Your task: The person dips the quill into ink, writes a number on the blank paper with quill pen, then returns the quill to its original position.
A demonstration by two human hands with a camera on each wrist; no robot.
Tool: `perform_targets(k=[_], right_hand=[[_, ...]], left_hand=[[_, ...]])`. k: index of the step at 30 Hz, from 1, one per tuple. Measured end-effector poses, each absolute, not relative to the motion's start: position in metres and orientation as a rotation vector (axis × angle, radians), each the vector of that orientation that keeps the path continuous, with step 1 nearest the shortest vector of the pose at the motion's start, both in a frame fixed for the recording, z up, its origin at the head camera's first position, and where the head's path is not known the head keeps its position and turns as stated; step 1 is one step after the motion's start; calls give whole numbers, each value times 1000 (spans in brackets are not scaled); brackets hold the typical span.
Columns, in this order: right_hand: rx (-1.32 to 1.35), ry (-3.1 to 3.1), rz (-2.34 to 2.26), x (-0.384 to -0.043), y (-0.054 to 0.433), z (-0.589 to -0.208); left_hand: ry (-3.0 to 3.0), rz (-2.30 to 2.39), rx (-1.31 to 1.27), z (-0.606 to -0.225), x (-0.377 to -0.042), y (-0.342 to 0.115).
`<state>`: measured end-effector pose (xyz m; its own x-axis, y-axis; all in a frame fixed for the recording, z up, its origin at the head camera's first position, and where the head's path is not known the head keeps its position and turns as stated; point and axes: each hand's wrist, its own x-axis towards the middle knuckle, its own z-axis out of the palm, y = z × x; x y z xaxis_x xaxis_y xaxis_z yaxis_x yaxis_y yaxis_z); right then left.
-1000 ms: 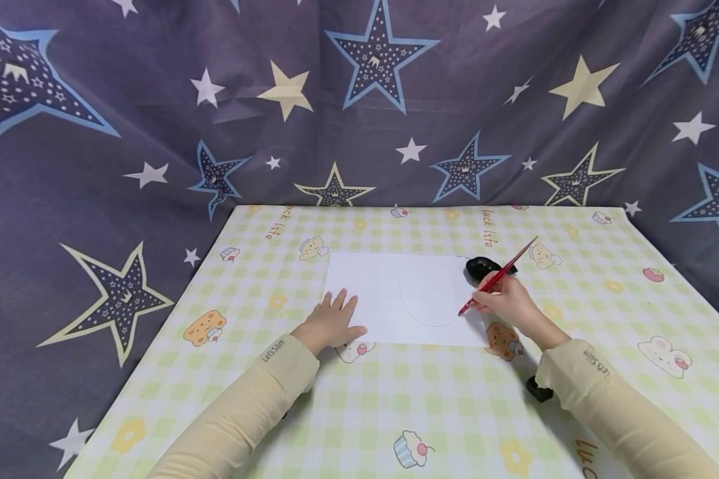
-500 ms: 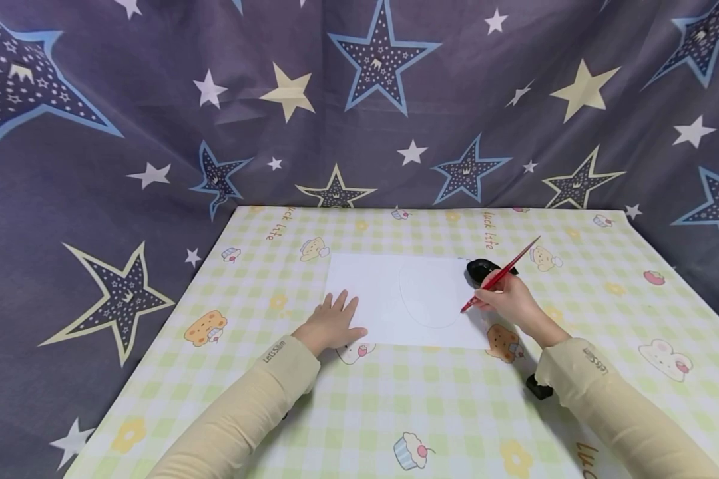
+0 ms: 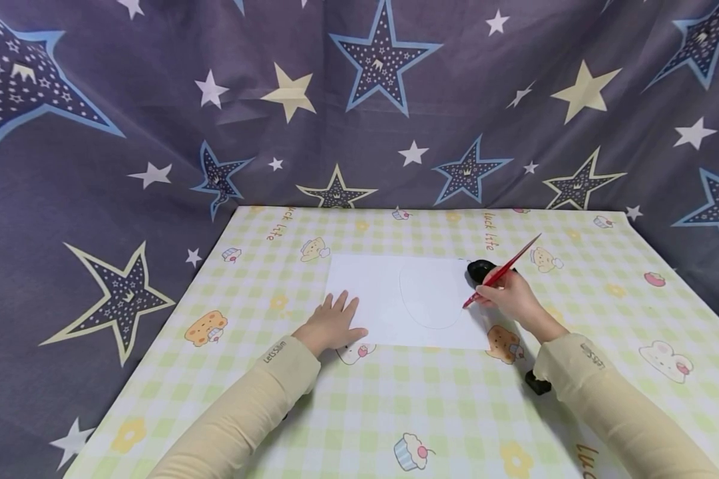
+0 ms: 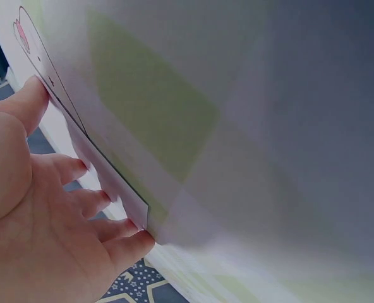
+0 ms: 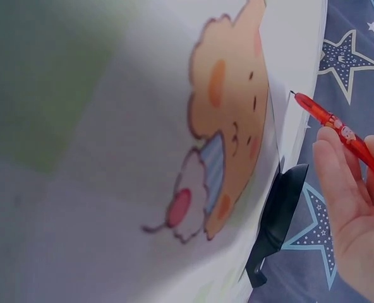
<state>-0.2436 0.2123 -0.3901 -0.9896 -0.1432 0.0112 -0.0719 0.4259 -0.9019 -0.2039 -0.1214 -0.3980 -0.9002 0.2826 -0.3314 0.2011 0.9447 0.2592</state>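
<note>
A white sheet of paper (image 3: 371,286) lies on the checked table cover. My left hand (image 3: 331,324) rests on the sheet's left part with fingers spread, and in the left wrist view its fingertips (image 4: 98,199) are at the paper's edge. On the right, my right hand (image 3: 512,299) pinches a slim red pen (image 3: 509,265), tilted with its tapered end up and right. The right wrist view shows the fine dark point of the pen (image 5: 329,118) right at the paper. A thin curved line (image 3: 422,325), like a wide U, runs across the sheet's right half to the pen tip.
A glossy black object (image 3: 479,269) lies by the sheet's upper right corner, partly hidden behind my right hand. The table cover (image 3: 347,412) has printed cartoons and green checks. A dark star-patterned curtain (image 3: 359,140) hangs behind the table.
My right hand has moved the pen tip slightly up and to the right, and the curved line now climbs a little further on its right side. My left hand has stayed put.
</note>
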Motion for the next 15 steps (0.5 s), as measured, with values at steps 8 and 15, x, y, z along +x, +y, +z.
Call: perform_targets(k=[8,15], right_hand=[[-159,2611,-1631,-247,212,-391],[-159,2616,-1632,-248,212,-390]], left_hand=[[2726,309,355,-398,-204,-122],[2725,309,360,-397,-203,-122]])
